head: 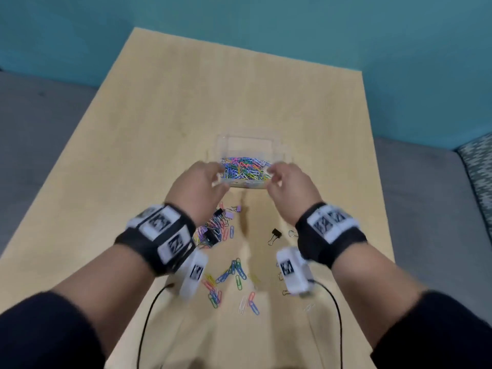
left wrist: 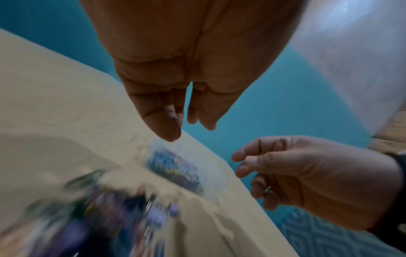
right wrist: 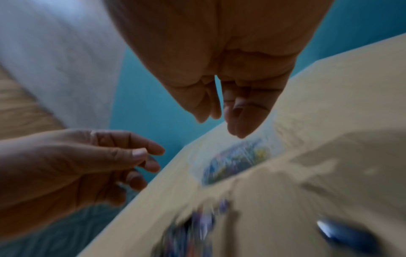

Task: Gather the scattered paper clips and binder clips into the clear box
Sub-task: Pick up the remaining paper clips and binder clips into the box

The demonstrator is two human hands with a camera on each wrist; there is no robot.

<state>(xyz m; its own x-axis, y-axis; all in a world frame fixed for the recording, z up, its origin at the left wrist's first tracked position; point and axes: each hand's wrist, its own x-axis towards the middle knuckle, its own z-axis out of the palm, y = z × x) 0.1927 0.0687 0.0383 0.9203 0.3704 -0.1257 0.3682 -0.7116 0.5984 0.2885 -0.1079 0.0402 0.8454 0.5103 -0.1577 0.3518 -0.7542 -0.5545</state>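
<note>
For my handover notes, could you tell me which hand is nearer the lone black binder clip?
Right. The right hand is above the black binder clip; the left hand is farther left.
</note>
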